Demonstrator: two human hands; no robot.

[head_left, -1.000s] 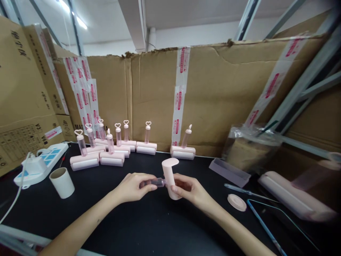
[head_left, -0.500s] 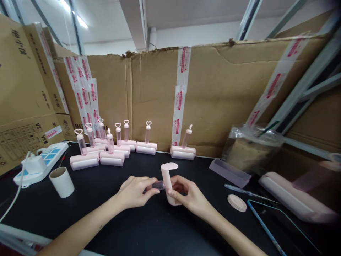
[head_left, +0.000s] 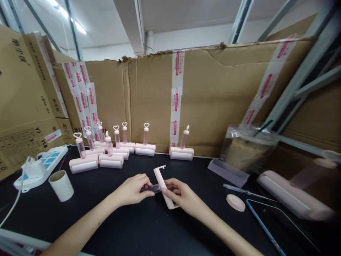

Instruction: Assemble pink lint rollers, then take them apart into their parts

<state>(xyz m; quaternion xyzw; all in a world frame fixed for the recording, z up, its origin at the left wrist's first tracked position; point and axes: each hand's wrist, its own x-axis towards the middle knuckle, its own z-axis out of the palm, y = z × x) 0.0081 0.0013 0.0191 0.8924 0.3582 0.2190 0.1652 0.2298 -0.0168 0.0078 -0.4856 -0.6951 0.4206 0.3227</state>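
Note:
In the middle of the head view my left hand (head_left: 131,191) is closed around a clear pinkish tube-shaped handle (head_left: 156,188). The far end of that handle meets the side of a pale pink lint roller cover (head_left: 160,180). My right hand (head_left: 183,195) grips the cover from its right side, thumb in front and fingers behind. The cover is tilted, with a thin bent end at its top. My left palm hides the rear of the handle. Behind both hands, several lint rollers (head_left: 111,161) with heart-topped handles stand along the cardboard wall.
On the left are a white cardboard tube (head_left: 61,188) and a power strip (head_left: 48,163) with a plug. To the right lie a translucent tray (head_left: 227,173), a screwdriver (head_left: 239,190), pink round caps (head_left: 236,202), a blue-edged item (head_left: 263,225) and a large lint roller (head_left: 290,195).
The pink cover has turned in my right hand, so its edge now faces me and it leans left. Both hands appear slightly further left, and the camera view has shifted a little.

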